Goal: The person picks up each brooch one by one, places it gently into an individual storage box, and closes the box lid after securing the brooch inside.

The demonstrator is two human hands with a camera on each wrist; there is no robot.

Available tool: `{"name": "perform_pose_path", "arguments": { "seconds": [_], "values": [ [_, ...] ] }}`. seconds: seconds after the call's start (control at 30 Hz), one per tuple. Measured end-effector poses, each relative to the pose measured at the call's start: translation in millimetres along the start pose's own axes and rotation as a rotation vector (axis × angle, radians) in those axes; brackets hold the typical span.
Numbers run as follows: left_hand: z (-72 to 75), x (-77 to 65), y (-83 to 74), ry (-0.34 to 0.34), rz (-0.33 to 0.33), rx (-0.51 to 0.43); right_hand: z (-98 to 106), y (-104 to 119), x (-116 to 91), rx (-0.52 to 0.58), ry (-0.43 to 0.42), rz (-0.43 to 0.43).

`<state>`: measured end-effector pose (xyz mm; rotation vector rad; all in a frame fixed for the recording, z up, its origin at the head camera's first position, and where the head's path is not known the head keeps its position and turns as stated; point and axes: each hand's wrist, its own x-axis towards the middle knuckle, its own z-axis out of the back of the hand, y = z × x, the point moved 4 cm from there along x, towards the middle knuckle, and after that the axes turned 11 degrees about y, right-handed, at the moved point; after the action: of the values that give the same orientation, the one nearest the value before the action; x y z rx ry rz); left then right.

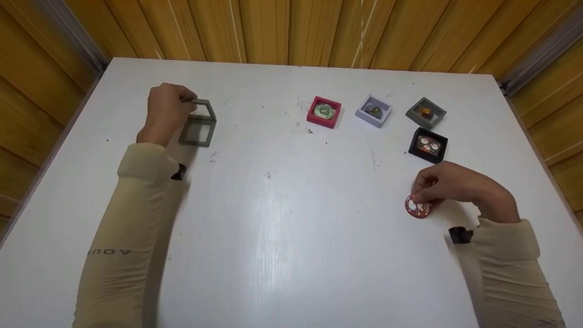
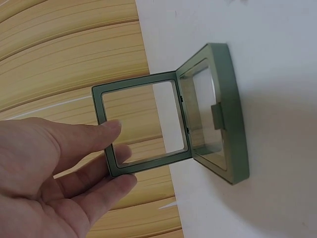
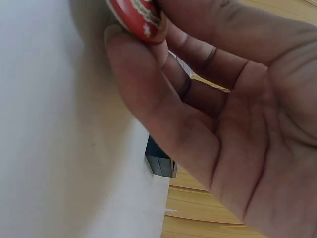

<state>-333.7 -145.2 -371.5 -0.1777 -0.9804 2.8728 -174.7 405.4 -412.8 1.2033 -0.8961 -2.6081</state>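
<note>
At the table's far left, my left hand (image 1: 165, 107) pinches the raised lid of a green hinged display frame (image 2: 233, 114). Its clear-windowed base stands on the table, and nothing shows inside it. Thumb and fingers grip the lid's outer edge in the left wrist view. On the right side my right hand (image 1: 455, 184) pinches a round red badge (image 1: 418, 207) with a white figure on it. Only the badge's red edge (image 3: 146, 22) shows in the right wrist view, between thumb and fingers.
Toward the back right lie a red case (image 1: 324, 112) with a green disc, a lilac case (image 1: 373, 110), a grey-green case (image 1: 426, 112) and a black case (image 1: 428, 145), each holding something. Slatted wood panels (image 1: 291, 32) border the white table (image 1: 273, 228).
</note>
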Motion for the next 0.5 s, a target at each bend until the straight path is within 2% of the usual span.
{"name": "perform_pose_path", "arguments": {
  "seconds": [0.1, 0.3, 0.5],
  "values": [
    [-0.3, -0.4, 0.3, 0.005, 0.007, 0.001, 1.1, 1.3, -0.5, 0.016, -0.018, 0.011],
    [-1.1, -1.7, -1.1, -0.008, -0.029, 0.001, 3.9, 1.9, 1.4, 0.035, -0.067, 0.003],
    [-2.7, -4.1, -4.6, 0.023, -0.005, -0.006, 7.0, 6.8, 4.1, 0.068, -0.13, 0.015]
  ]
}}
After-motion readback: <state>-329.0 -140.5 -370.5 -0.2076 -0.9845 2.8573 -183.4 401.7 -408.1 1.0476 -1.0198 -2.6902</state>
